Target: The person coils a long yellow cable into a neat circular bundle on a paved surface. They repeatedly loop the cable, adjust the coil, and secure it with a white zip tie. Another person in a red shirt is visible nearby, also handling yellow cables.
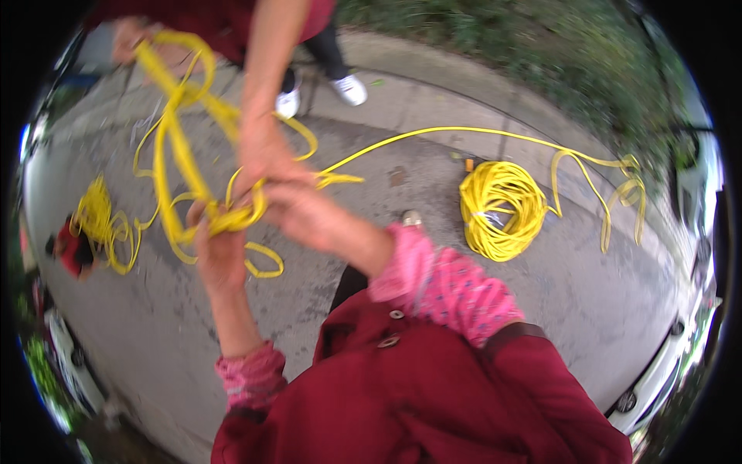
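Observation:
My left hand (pixel 221 255) grips a bunch of thick yellow cord (pixel 235 221), rope or cable, its fingers curled around the strands. Just to the right, my right hand (pixel 307 217) is blurred, its fingertips closed on a loop of the same cord. A co-worker's hand (pixel 269 151) reaches down from above and meets my right hand at this loop. More loops of the cord rise to the upper left, where the co-worker's other hand (pixel 130 40) holds them.
On the pavement to the right lies a tied yellow coil (pixel 503 211), with a loose strand (pixel 464 129) running past it. At left, another person (pixel 72 246) is beside a yellow heap (pixel 95 209). A kerb (pixel 440 93) borders greenery. A white car (pixel 649 377) stands at lower right.

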The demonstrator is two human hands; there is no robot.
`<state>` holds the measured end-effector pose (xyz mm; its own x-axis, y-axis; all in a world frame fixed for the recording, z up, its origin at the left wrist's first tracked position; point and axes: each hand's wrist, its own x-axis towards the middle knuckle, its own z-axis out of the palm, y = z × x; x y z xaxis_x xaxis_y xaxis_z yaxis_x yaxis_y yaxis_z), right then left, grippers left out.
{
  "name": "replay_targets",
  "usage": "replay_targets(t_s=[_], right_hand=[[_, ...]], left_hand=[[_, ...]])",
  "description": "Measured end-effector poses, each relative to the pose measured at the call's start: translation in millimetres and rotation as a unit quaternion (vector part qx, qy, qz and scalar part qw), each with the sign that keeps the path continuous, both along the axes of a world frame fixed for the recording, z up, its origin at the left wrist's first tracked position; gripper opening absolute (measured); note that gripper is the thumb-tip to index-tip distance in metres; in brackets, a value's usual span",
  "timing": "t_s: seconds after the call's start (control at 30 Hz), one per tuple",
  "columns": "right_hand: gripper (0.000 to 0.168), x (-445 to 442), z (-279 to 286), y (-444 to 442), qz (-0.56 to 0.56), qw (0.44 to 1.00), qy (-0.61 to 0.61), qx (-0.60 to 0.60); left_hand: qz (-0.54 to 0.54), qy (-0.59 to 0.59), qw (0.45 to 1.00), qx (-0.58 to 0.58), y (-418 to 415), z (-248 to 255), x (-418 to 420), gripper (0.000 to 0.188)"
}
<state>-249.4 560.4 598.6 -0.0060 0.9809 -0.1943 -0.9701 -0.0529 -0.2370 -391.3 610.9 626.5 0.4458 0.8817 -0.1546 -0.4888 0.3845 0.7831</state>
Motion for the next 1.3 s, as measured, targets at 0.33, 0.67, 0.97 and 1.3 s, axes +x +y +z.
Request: replay_targets(t_s=[0.33, 0.67, 0.97, 1.3], right_hand=[[0.044, 87, -16, -31, 0.176, 0.753, -0.623, -0.119], [0.078, 46, -62, 78, 0.14, 0.696, -0.702, -0.062], [0.034, 68, -96, -7, 0.26, 0.739, -0.568, -0.252], [0.027, 130, -136, -215, 0.215, 0.734, -0.442, -0.469]], left_hand=[[0.097, -0.006, 0.993, 0.065, 28, 37, 51, 0.025], [0.054, -0.239, 0.968, 0.054, 79, 103, 74, 0.051], [0.079, -0.102, 0.983, -0.129, 43, 17, 11, 0.037], [0.143, 0.151, 0.881, -0.425, -132, -106, -130, 0.029]])
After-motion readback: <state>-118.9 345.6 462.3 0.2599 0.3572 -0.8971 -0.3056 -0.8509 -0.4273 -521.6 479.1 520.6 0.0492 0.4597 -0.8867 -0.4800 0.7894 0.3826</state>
